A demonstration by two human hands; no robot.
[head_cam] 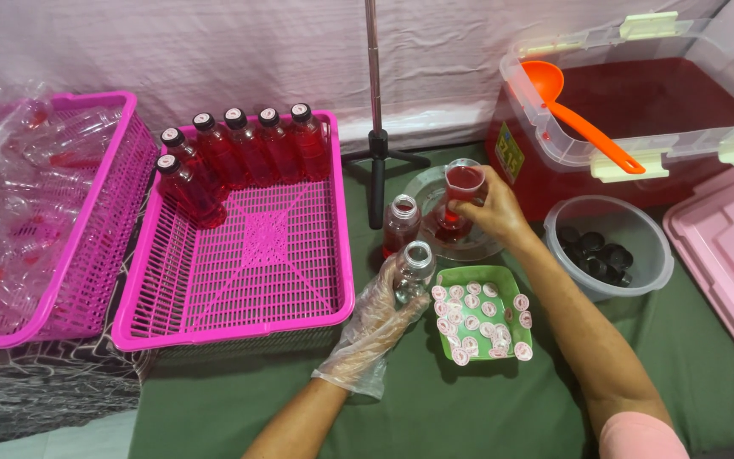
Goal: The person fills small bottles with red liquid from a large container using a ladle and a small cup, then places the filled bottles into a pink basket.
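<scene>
The left hand (373, 319), in a thin clear glove, has its fingers wrapped around an empty clear bottle (413, 270), held upright just beside the green tray (513, 280) of round seals. The right hand (494, 214) grips a small clear cup (464, 183) of red liquid, fingers closed round its side, above a clear round dish (422, 189). A partly filled bottle (401, 223) stands open between the hands. Six capped red bottles (239, 153) line the far edge of the pink basket (248, 263); a grey bowl (649, 259) of black caps sits near the right forearm
</scene>
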